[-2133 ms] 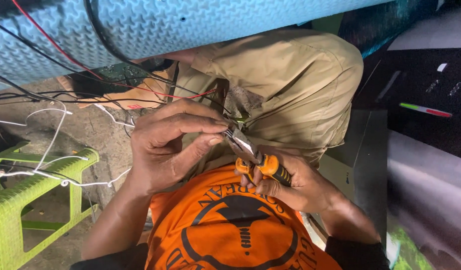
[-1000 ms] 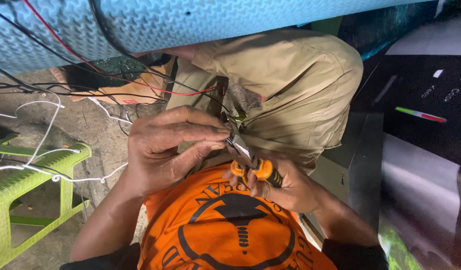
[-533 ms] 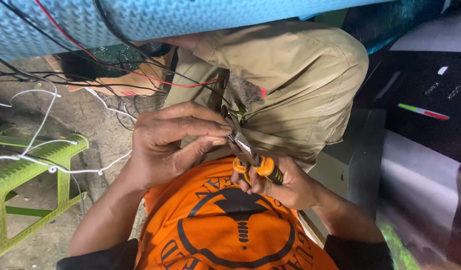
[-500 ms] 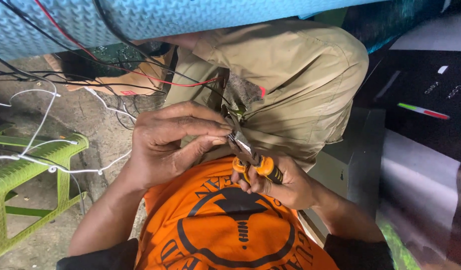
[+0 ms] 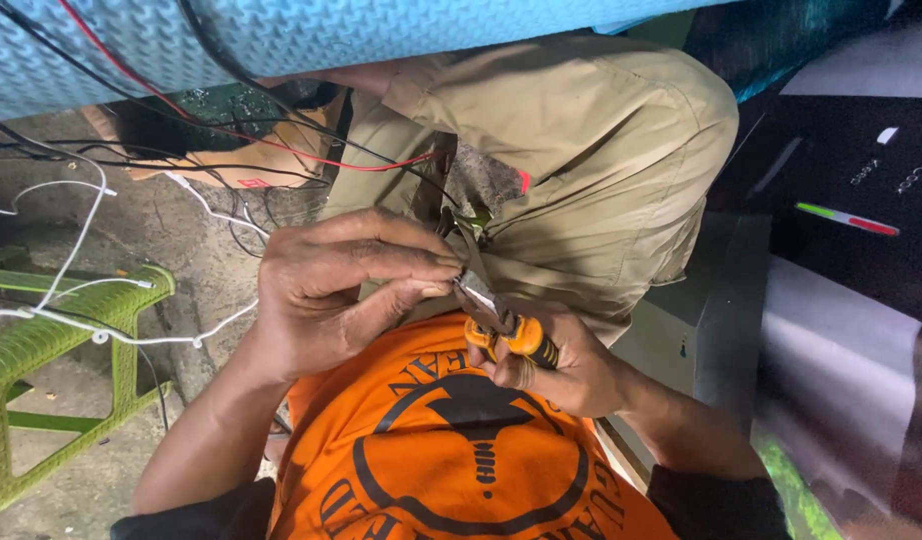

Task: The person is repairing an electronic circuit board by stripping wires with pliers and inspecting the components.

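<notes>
Pliers with orange and black handles sit in my right hand, fingers wrapped tight around the grips, the metal nose pointing up and left toward my left hand. I see the left thumb and fingertips pinched together right at the tip of the pliers; whatever they pinch is too small for me to make out, though thin wires run up from that spot. The two hands are close together, nearly touching at the tool's nose, just over my lap. Below them is my orange shirt with a dark round print. Above them my bent knee in tan trousers fills the middle of the view. A red wire and several black wires cross from the upper left toward the knee, passing over a blue textured mat along the top edge. White wires trail left over the concrete floor and across a green plastic stool. A grey box stands to the right, beside my right forearm.
</notes>
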